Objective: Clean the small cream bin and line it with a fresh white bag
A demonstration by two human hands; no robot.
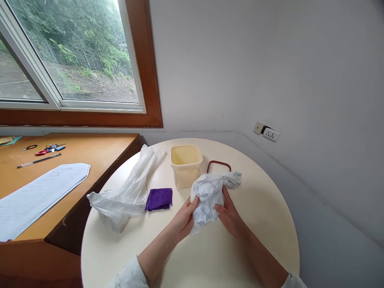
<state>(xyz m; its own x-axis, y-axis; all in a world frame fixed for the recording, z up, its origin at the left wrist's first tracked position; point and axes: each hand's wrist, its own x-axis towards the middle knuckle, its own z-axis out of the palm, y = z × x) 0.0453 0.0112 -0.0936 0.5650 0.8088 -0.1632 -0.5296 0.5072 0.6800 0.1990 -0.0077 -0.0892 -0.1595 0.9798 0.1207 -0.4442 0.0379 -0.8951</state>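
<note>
Over a round tabletop (255,248), two bare hands clasp a crumpled pale bundle

From the head view, the pale bundle (205,198) sits between the palms just above the near half of the smooth, cream-white tabletop. Its thin, film-like skin is creased into many small folds, gathered at the upper right into a twisted neck with a flared, ruffled end. The left hand (183,221) is partly closed on its left side, thumb pressed over the top. The right hand (230,219) is likewise half curled around the other side, its fingers reaching up close to the neck.

Just behind stands a pale yellow tub (186,176), squarish with rounded corners, a thick lip and an open top. Beside it lies a reddish-brown rim (220,162), slim and round-cornered, its near part hidden by the bundle. To the left, a folded purple cloth (159,199) forms a rough square with frayed edges, next to a long, wrinkled, translucent white plastic bag (126,196). Further left, flat printed sheets (51,194) rest on an orange-brown wooden desk (99,146), below a wood-framed window (87,52)
</note>
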